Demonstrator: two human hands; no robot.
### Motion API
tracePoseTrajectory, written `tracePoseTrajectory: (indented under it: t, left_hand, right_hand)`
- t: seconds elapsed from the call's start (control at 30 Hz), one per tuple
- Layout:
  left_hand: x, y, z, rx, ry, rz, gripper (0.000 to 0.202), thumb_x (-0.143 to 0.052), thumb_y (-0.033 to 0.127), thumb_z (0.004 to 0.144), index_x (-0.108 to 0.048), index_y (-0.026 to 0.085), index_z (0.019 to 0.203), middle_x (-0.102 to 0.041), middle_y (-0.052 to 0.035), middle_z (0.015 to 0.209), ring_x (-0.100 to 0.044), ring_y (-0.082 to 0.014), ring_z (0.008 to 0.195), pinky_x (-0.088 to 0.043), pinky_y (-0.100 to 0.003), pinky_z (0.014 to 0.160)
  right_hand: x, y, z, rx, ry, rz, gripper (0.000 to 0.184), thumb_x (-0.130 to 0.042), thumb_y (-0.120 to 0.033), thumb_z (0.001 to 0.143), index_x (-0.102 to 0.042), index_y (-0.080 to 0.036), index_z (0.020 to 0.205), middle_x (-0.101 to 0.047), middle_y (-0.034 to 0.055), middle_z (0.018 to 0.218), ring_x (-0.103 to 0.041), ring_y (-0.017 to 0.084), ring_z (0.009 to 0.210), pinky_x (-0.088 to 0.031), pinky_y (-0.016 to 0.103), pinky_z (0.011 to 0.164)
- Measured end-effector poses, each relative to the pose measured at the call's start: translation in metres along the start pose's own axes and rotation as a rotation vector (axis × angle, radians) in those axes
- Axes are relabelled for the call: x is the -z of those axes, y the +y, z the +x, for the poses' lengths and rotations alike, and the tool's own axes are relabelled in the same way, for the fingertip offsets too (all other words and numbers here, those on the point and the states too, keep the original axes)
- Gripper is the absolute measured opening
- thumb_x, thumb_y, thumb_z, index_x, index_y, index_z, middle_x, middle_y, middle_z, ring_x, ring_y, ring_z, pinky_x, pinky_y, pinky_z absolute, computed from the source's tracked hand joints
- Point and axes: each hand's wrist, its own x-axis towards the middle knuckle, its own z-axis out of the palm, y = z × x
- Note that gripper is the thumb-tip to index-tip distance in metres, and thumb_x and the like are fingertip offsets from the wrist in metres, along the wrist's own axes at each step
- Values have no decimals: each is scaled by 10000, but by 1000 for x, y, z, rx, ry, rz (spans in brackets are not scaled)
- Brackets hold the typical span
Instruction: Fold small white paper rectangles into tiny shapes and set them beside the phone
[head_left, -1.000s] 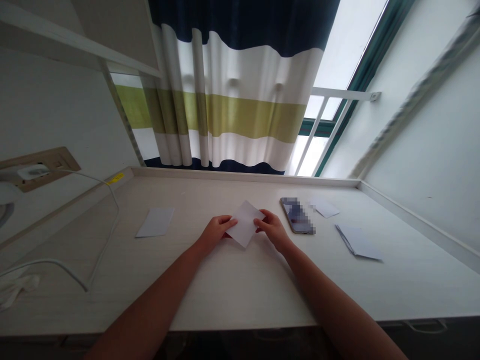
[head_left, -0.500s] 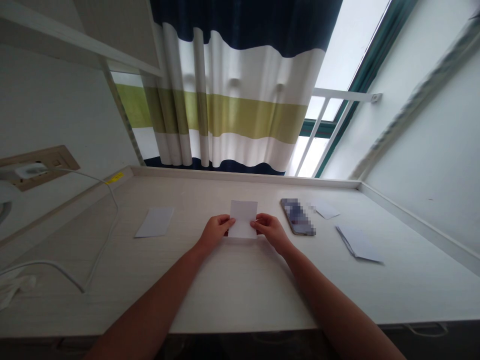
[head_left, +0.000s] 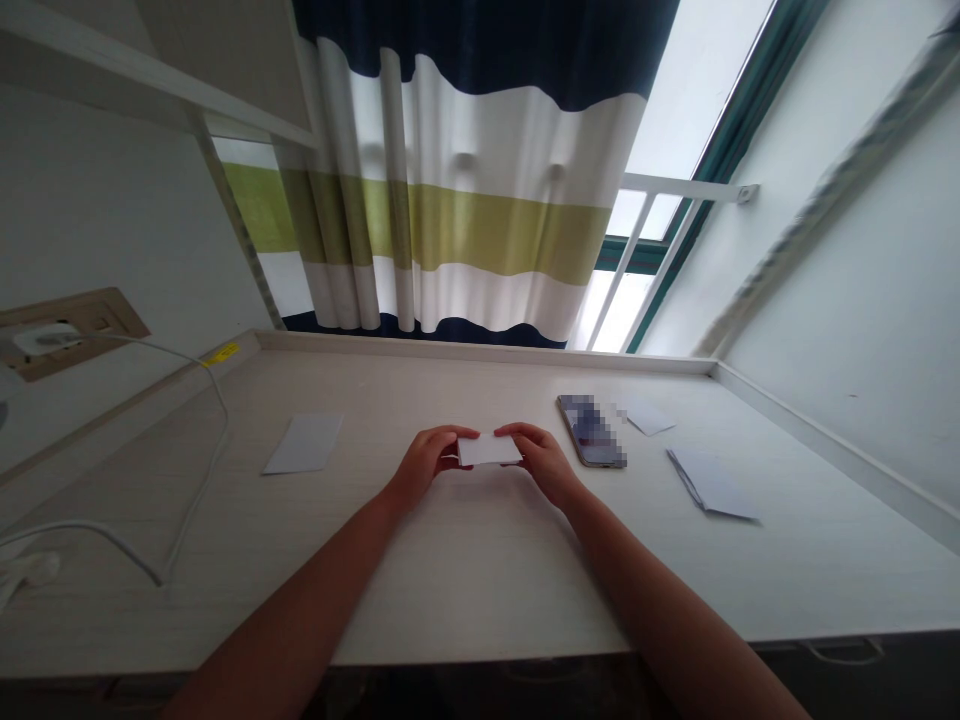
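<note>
A small white paper (head_left: 489, 450) lies folded low over the pale desk (head_left: 465, 560), held between both my hands. My left hand (head_left: 425, 462) pinches its left edge with curled fingers. My right hand (head_left: 541, 460) grips its right edge the same way. The paper now shows as a short flat strip, its top half brought down toward me.
A phone (head_left: 591, 430) lies just right of my right hand. Other white papers rest on the desk: one sheet (head_left: 304, 444) at the left, a small piece (head_left: 649, 420) and a folded sheet (head_left: 711, 485) at the right. A white cable (head_left: 187, 500) runs along the left. A striped curtain (head_left: 465, 200) hangs behind.
The paper was tilted like a diamond, then turned upright, and now its upper part has come down into a low folded strip. Both hands stayed at its sides.
</note>
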Motion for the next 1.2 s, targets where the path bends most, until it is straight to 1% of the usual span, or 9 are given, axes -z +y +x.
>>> tracePoseTrajectory:
  t: [0.1, 0.2, 0.37, 0.5, 0.57, 0.63, 0.7, 0.83, 1.2]
  left_hand:
    - [-2, 1, 0, 17, 40, 77, 287, -616, 320, 661, -659, 107, 849, -584, -32, 730, -559, -146, 686, -534, -320, 622]
    - [-2, 0, 1, 13, 61, 162, 307, -661, 274, 618, -643, 131, 889, -546, 14, 641, -545, -117, 627, -526, -274, 581]
    - [-1, -3, 2, -11, 55, 181, 317, -636, 287, 639, -625, 136, 918, -538, 28, 617, -538, -101, 585, -518, -254, 550]
    - [-2, -2, 1, -36, 49, 199, 300, -638, 300, 640, -630, 129, 887, -530, 29, 606, -535, -99, 580, -522, -249, 540]
    - [-3, 0, 0, -27, 46, 205, 349, -641, 287, 644, -604, 140, 959, -536, 32, 605, -547, -103, 584, -528, -255, 545]
    - [-3, 0, -1, 16, 31, 195, 486, -648, 266, 648, -519, 161, 1104, -567, 28, 628, -572, -113, 587, -534, -270, 554]
    - [-3, 0, -1, 72, 5, 179, 589, -661, 248, 644, -438, 162, 1182, -607, 4, 672, -599, -126, 585, -536, -284, 560]
    - [-2, -3, 0, 79, -13, 175, 502, -677, 220, 632, -501, 131, 1094, -632, -33, 724, -620, -146, 625, -541, -292, 588]
    - [-4, -3, 2, 45, 40, 193, 421, -675, 227, 632, -550, 119, 1019, -622, -26, 718, -612, -145, 633, -550, -305, 592]
  right_hand:
    - [-1, 0, 0, -8, -8, 5, 221, -568, -349, 671, -665, -174, 765, -572, 11, 690, -513, 117, 619, -472, 277, 578]
    - [-1, 0, -1, -12, 7, -49, 263, -586, -404, 677, -662, -174, 780, -563, 1, 668, -500, 100, 590, -438, 239, 544]
    - [0, 2, 1, 35, 11, -178, 265, -687, -336, 602, -654, -197, 824, -509, -36, 664, -488, 73, 564, -397, 199, 496]
    - [0, 4, 2, 74, -15, -138, 296, -700, -313, 586, -634, -195, 849, -455, -54, 640, -508, 80, 556, -466, 244, 536]
    - [0, 5, 2, 82, -19, -135, 297, -693, -316, 595, -625, -190, 855, -445, -58, 632, -517, 86, 559, -496, 275, 560]
    - [0, 6, 2, 99, -17, -164, 290, -684, -314, 607, -620, -185, 859, -446, -59, 624, -519, 84, 547, -497, 271, 547]
    - [0, 6, 2, 121, -14, -199, 275, -669, -310, 626, -615, -183, 864, -459, -57, 627, -522, 80, 538, -485, 254, 526]
    - [-2, 7, 2, 136, 0, -231, 276, -657, -302, 635, -602, -190, 881, -489, -48, 679, -531, 77, 544, -484, 251, 532]
    - [-3, 11, 4, 167, 8, -286, 283, -638, -281, 642, -585, -186, 902, -518, -35, 723, -526, 74, 533, -416, 232, 505]
